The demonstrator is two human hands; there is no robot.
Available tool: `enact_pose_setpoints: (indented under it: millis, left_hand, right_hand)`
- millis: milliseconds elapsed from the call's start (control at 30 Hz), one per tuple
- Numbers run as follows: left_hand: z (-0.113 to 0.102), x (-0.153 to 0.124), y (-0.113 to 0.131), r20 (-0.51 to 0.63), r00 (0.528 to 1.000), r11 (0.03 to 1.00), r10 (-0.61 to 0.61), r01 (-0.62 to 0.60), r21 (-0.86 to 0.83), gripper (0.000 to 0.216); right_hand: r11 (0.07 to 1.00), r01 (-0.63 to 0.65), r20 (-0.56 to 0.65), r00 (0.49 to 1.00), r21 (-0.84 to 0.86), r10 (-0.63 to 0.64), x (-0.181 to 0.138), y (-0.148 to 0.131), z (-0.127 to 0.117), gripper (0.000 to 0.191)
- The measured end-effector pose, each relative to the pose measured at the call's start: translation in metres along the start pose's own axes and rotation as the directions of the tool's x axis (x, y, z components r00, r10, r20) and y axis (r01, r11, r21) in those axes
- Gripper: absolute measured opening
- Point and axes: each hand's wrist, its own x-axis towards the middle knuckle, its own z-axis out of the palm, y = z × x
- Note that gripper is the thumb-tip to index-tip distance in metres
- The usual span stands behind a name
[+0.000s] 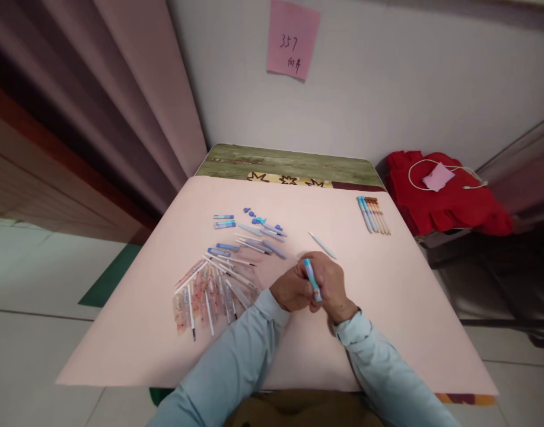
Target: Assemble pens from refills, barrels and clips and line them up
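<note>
Both my hands meet over the middle of the pink table cover [387, 308]. My right hand [331, 284] is closed around a light blue pen barrel [312, 279], which stands tilted between the two hands. My left hand [292, 289] is curled, with its fingertips pinching at the same pen. A single white refill [322, 244] lies just beyond my hands. To the left lies a scatter of pen parts [254, 234]: blue caps, grey barrels and thin white refills. Nearer the left edge sits a heap of clear patterned barrels [200, 293].
A neat row of assembled pens [373, 214] lies at the far right of the cover. A red cloth [445, 201] with a white cable and a pink note rests on a seat to the right. A pink note [292, 39] hangs on the wall; curtains hang left.
</note>
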Motion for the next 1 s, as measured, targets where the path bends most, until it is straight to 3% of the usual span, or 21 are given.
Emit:
enact_pose_setpoints:
  millis: [67,133,200,267,367,500,733,1000]
  left_hand:
    - [0.002,0.005,0.004,-0.147,0.989,0.992,0.034,-0.051,-0.115,0.035]
    - [0.003,0.011,0.007,-0.34,0.937,0.95,0.082,-0.177,-0.258,0.017]
    - [0.002,0.017,0.009,-0.49,0.865,0.889,0.106,-0.303,-0.343,0.007]
    - [0.001,0.022,0.009,-0.569,0.816,0.857,0.1,-0.361,-0.368,0.014]
    - [-0.001,0.025,0.007,-0.596,0.801,0.858,0.058,-0.345,-0.381,0.018]
    - [-0.003,0.025,0.004,-0.579,0.814,0.866,0.051,-0.324,-0.38,0.017]
    - [-0.008,0.027,-0.003,-0.547,0.833,0.928,0.088,-0.268,-0.258,0.013]
    - [-0.011,0.028,-0.006,-0.539,0.835,0.932,0.111,-0.277,-0.236,0.016]
  right_hand:
    - [0.982,-0.116,-0.093,0.987,0.148,0.131,0.001,0.004,-0.011,0.015]
    - [0.938,-0.198,-0.195,0.946,0.285,0.259,0.004,0.007,-0.02,0.019]
    - [0.905,-0.205,-0.243,0.92,0.372,0.308,0.007,0.008,-0.026,0.022]
    - [0.885,-0.175,-0.249,0.92,0.431,0.303,0.008,0.006,-0.03,0.023]
    - [0.896,-0.107,-0.242,0.943,0.431,0.23,0.006,-0.003,-0.033,0.019]
    - [0.96,0.001,-0.24,0.968,0.281,0.069,0.002,-0.015,-0.035,0.011]
    - [0.982,0.186,-0.286,0.943,0.035,-0.169,0.003,-0.017,-0.035,0.013]
    - [0.964,0.247,-0.272,0.925,-0.098,-0.265,0.004,-0.016,-0.035,0.015]
